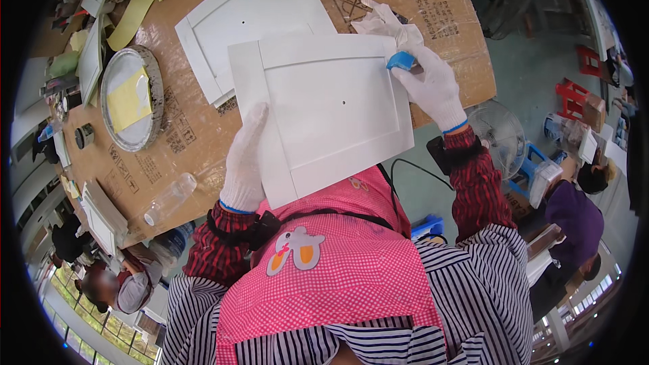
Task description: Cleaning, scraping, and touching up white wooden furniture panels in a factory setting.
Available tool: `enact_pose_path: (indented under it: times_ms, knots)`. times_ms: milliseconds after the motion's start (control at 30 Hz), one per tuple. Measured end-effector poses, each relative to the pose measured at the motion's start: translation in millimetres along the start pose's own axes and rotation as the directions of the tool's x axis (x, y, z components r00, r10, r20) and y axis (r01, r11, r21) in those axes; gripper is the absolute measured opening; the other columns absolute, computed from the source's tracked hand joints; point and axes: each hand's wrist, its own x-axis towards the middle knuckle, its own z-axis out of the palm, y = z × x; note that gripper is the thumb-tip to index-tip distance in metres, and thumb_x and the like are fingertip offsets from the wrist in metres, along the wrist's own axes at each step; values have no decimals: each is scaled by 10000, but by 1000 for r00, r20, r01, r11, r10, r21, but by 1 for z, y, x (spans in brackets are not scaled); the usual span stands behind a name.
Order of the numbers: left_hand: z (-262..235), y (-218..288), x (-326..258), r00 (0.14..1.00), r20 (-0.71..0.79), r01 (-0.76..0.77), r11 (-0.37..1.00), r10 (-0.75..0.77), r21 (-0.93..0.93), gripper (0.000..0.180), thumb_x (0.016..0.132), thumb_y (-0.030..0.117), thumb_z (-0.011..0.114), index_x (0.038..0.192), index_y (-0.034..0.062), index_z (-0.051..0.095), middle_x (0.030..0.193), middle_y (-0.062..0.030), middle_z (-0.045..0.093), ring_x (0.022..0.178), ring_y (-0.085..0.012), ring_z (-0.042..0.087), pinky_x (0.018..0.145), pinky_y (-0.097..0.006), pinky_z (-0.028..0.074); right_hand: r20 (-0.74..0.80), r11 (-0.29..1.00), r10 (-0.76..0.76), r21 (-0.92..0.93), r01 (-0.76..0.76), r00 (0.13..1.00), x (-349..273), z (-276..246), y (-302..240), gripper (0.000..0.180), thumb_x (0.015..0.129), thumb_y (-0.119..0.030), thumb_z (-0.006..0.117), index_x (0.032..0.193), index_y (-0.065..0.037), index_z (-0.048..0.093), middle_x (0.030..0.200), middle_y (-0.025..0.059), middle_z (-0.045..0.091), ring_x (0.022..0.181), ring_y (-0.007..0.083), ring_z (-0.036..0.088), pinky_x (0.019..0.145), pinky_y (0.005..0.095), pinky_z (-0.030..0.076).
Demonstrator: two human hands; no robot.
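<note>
— Well, what is the biggest thing by the white square panel with the raised frame (324, 111)?

— That would be the brown cardboard-covered table (196, 138) under it. The panel lies tilted over the table's near edge, reaching the person's pink checked apron (338, 270).

— And next in size?

— A second white framed panel (250, 20) lies flat beyond the first, partly under it. Left of the panel sits a round metal tray (132, 98) holding a yellow sheet, and below-left lies a clear plastic bottle (169, 197) on its side.

— The hands?

— Both wear white gloves. The left hand (245, 162) lies flat, fingers straight together, along the panel's left edge. The right hand (429, 84) is curled at the panel's top right corner, pinching a small blue block (401, 61) against it, beside a crumpled white cloth (382, 21).
</note>
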Motion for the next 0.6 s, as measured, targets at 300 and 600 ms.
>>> enact_pose_path:
  times_ms: [300,600]
  knots:
    - [-3,4,3,999,-31,-22,996,25,87,502,1074,374,479,1366,-30,539,1275,-122,648,1148,-191,635,968,-314,520,74,992,-42,-118,50,996,-60,-4,-23,322,811,-146,764,1105,-70,656,973,116,686,889,284,692,768,362,547]
    - [-7,3,12,996,-81,28,999,-26,22,438,1057,352,526,1356,32,551,1251,-80,645,1123,-210,636,948,-335,531,-46,996,-47,-78,43,998,5,11,5,349,825,-131,769,1141,-49,648,924,97,691,891,251,684,829,348,540]
